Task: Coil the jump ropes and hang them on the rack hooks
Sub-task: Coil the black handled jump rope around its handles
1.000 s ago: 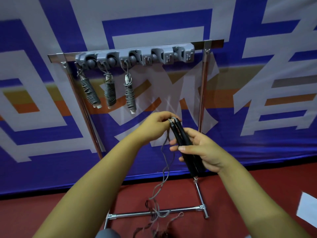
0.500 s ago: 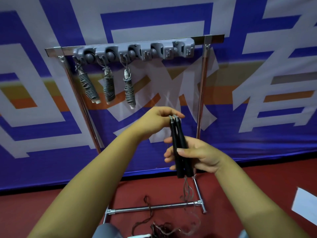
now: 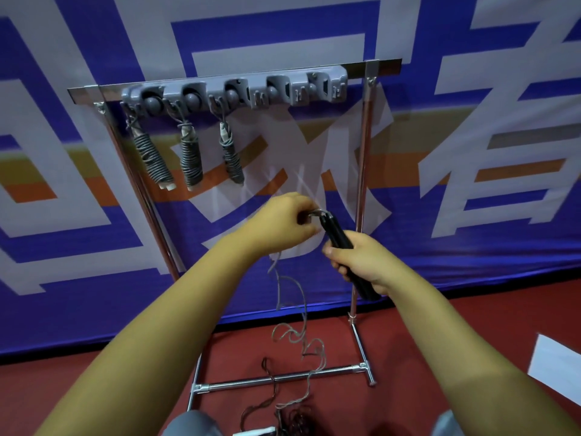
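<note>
Handles (image 3: 342, 247) of the black jump rope now lean with their tops toward the left, where half a second ago they stood nearly upright. The cord (image 3: 290, 297) again falls from the left hand (image 3: 287, 225) rather than below the handles. The right hand (image 3: 361, 265) is wrapped round the lower half of both handles, held side by side, thumb across the front. The left hand sits just beside their top ends, fingers curled and pinching the cord where it leaves the handles. From there the cord drops in loose kinks to the red floor (image 3: 440, 341), crossing the rack's (image 3: 364, 184) bottom bar. Three coiled ropes (image 3: 191, 158) hang from the left hooks of the grey hook strip (image 3: 273, 89).
</note>
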Motion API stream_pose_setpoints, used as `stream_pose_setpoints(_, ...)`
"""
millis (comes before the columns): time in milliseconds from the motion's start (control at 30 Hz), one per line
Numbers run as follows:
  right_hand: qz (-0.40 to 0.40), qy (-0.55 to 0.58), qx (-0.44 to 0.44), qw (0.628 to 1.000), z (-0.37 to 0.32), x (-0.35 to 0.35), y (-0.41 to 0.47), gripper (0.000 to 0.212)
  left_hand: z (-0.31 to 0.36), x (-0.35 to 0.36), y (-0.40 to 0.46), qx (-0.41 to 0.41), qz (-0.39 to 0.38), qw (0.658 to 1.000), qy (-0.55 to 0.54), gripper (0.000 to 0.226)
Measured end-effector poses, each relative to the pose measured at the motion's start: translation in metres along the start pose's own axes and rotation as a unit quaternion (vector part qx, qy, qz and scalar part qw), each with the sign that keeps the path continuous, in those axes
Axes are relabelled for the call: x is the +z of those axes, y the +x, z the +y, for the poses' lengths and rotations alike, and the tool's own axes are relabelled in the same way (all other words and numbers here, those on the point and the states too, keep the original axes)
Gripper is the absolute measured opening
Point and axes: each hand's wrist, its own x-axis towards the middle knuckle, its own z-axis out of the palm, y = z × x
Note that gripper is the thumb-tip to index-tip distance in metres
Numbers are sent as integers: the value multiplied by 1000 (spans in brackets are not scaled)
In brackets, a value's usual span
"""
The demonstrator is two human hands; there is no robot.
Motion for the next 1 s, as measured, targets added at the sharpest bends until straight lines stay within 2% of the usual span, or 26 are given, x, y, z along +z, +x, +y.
stream_pose_setpoints(67,36,-12,-1,999,1,1,5,11,4,0,0,-78,-39,992,-93,18)
stream_pose_setpoints(100,50,-5,2,999,2,2,7,12,6,0,-1,-127,-45,976,-173,18)
stream_pose_setpoints(200,107,54,9,993,2,-2,12,14,5,0,-7,-229,-91,886,-392,21)
stream_pose_setpoints(267,129,97,9,987,-1,-6,13,15,5,2,-12,-240,-145,848,-450,18)
stream_pose_setpoints(333,126,121,-1,985,-4,-7,13,15,6,6,-16,-246,-166,830,-472,15)
stream_pose_setpoints(433,121,148,-27,981,-8,-2,12,15,9,16,-16,-254,-132,811,-510,13)
stream_pose_setpoints(500,129,173,-45,976,-11,0,11,18,14,23,-16,-270,-86,783,-553,16)
stream_pose_setpoints(567,136,191,-57,970,-14,1,9,22,19,28,-16,-306,-54,718,-623,20)
stream_pose_setpoints(600,139,193,-63,969,-15,1,8,23,21,30,-17,-324,-50,669,-667,23)
stream_pose_setpoints(667,142,195,-74,968,-16,2,6,27,26,31,-19,-334,-67,568,-750,23)
stream_pose_setpoints(700,143,202,-79,966,-17,3,5,29,28,30,-20,-324,-86,540,-772,20)
stream_pose_setpoints(733,145,213,-82,963,-18,4,4,33,29,30,-21,-306,-109,536,-780,17)
stream_pose_setpoints(833,143,261,-90,951,-26,5,-2,42,29,31,-26,-248,-169,553,-777,24)
stream_pose_setpoints(900,135,273,-100,947,-32,6,-6,42,27,32,-28,-241,-172,554,-778,37)
stream_pose_setpoints(1000,126,305,-103,938,-41,7,-12,38,27,30,-29,-233,-165,555,-781,27)
